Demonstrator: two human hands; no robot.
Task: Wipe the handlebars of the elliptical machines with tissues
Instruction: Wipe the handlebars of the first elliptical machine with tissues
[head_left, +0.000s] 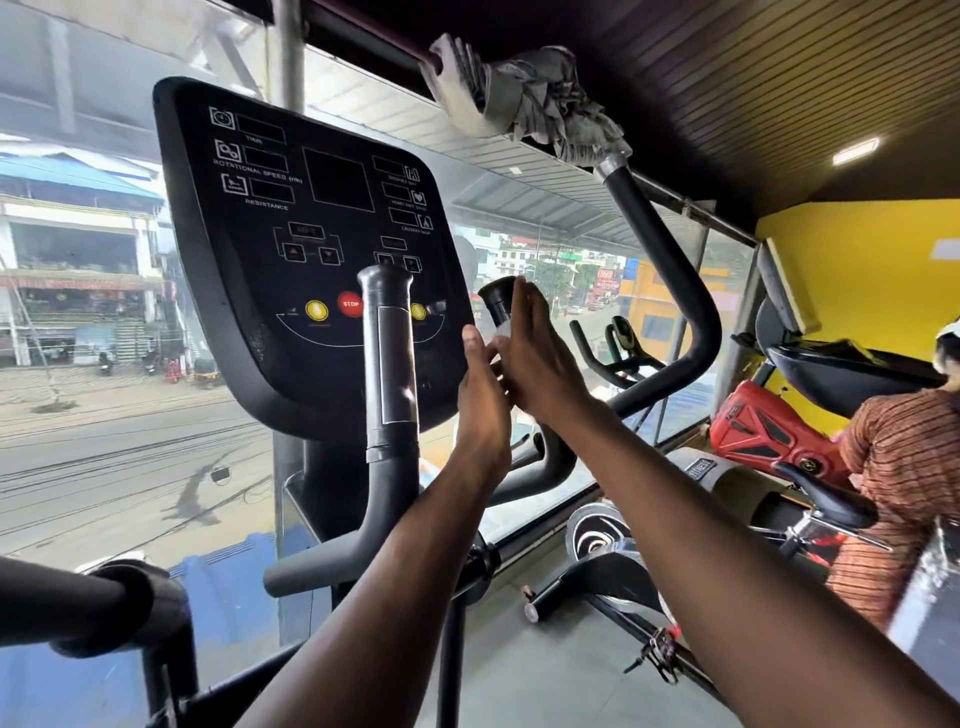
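Left hand (480, 400): raised in front of the console, fingers straight and together, palm turned toward the right hand. Flat, not wrapped round anything as far as I can see.
Right hand (535, 353): right up against the short grip, fingers stretched upward and loosely together, pressed along its side. Can't really tell if it's clamping the grip or just lying against it.
Tissue (503, 330): only a small white bit peeks out between the two hands, just under the grip's end. Which hand actually has it, honestly can't tell.
Right grip (497, 301): short black handlebar stub just right of the console, mostly hidden by the right hand, only its top end shows.
Centre grip (390, 353): upright black handlebar in front of the console, with a shiny panel down its middle, nobody touching it.
Console (291, 249): big black panel, red STOP button and two yellow buttons low down, screens dark.
Long handlebar (670, 291): curves up on the right to the ceiling edge, with a grey crumpled cloth (530, 93) bunched over its top.
Near left: another black padded bar (93, 603) sticks in from the edge.
Far right: a person in an orange patterned top (904, 467) beside exercise bikes.
Beyond the glass: street and buildings.
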